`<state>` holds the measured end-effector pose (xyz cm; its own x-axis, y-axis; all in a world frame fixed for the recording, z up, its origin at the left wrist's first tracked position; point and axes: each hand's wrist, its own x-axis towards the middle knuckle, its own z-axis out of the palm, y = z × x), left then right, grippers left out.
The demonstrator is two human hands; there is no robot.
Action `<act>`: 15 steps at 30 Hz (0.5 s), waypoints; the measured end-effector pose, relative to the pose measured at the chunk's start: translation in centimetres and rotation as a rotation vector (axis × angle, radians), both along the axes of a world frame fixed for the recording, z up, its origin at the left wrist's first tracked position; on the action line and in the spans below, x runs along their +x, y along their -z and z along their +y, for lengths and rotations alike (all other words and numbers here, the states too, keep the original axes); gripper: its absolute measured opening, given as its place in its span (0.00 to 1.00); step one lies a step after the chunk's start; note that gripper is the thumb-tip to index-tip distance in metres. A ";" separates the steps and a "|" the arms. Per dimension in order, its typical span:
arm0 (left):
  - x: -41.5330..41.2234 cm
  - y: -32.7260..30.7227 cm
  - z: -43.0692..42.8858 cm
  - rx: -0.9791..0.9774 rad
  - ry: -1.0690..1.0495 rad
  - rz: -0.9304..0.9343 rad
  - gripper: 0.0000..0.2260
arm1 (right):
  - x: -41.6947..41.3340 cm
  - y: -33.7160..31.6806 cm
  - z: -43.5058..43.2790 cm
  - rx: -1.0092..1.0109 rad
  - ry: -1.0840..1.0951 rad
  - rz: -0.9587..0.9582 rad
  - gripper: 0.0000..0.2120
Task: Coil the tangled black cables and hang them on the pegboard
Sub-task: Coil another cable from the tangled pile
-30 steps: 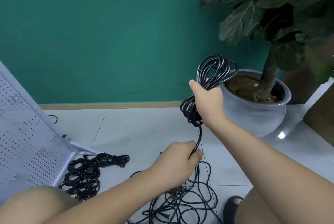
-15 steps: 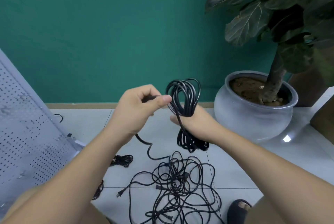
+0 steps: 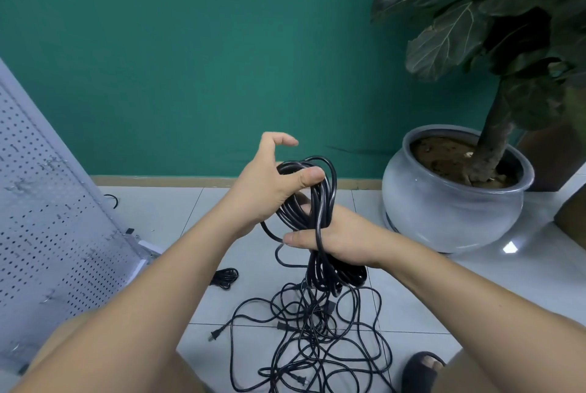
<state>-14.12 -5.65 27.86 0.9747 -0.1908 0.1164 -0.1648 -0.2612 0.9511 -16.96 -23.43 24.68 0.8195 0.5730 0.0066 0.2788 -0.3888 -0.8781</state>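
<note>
A coil of black cable (image 3: 320, 202) loops over my right hand (image 3: 336, 238), which holds it with the thumb laid across the strands. My left hand (image 3: 269, 183) grips the top of the coil, thumb pressed on the loops and index finger lifted. The coil's lower end hangs below my right hand into a tangled pile of black cables (image 3: 314, 338) on the tiled floor, with plugs showing. A white pegboard (image 3: 54, 234) leans at the left.
A small coiled black cable (image 3: 225, 277) lies on the floor near the pegboard's foot. A large grey pot (image 3: 450, 211) with a big-leaved plant stands at the right against the green wall. My sandalled foot (image 3: 423, 367) is at the bottom right.
My left hand rose from the trailing cable near the floor to the top of the coil. My right hand lowered the coil toward the middle.
</note>
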 end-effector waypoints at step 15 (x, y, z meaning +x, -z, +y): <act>0.1 -0.4 -0.6 -0.492 -0.100 0.232 0.09 | -1.1 0.4 -0.4 0.449 0.255 0.254 0.18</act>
<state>-14.05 -6.21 28.23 0.9960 -0.0728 -0.0512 0.0661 0.2199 0.9733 -18.01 -23.78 24.33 0.9391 0.3435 -0.0115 -0.0161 0.0107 -0.9998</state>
